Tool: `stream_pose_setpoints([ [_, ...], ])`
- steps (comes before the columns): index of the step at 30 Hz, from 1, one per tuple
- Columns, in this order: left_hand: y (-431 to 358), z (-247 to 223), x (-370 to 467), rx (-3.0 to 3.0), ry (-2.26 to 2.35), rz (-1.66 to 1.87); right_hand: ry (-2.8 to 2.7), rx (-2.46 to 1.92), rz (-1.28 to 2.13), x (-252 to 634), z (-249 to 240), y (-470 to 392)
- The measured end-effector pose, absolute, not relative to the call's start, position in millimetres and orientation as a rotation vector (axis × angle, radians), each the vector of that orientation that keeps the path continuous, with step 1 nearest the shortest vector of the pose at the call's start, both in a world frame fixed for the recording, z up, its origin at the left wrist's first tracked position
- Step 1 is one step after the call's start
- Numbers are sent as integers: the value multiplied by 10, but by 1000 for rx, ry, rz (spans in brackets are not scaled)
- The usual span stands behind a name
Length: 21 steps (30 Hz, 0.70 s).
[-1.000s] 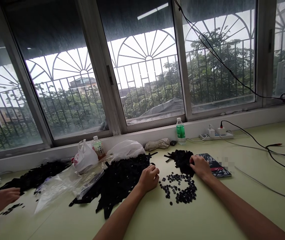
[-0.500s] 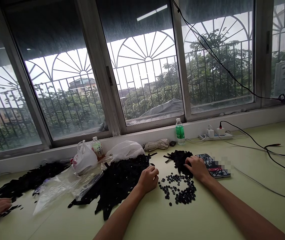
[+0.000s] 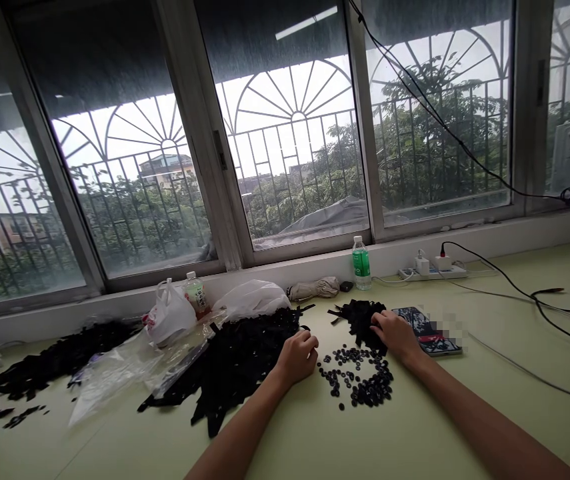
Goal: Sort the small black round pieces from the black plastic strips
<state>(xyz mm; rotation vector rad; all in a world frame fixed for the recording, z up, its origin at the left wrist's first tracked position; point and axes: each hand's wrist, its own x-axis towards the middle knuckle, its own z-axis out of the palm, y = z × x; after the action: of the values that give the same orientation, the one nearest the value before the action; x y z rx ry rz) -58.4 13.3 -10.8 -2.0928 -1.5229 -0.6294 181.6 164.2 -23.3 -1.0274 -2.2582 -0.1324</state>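
Note:
My left hand is curled with its fingers bent at the right edge of a large heap of black fabric strips; what its fingertips pinch is too small to make out. My right hand has its fingers closed on the right side of a smaller black strip pile. Between and below my hands lie many small round black buttons, spread on the light green table.
A phone-like patterned item lies beside my right hand. Behind are a green-labelled bottle, a power strip, cables, a white bag and another bottle. More black strips and clear plastic lie left.
The other person's hand at the far left has drawn back almost out of view, uncovering black scraps. My hands have barely moved; the view has shifted slightly.

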Motion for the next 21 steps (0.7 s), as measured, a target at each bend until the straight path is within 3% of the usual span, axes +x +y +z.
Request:
stream_pose_setpoints([
  [12,133,-98,-574,-2098,-1516,-636,-2191,-923,-288,1834,-226,1653],
  [21,63,-30,-467,-2135,-1624,-728,-2199,-769,264,1778,-195,1623],
])
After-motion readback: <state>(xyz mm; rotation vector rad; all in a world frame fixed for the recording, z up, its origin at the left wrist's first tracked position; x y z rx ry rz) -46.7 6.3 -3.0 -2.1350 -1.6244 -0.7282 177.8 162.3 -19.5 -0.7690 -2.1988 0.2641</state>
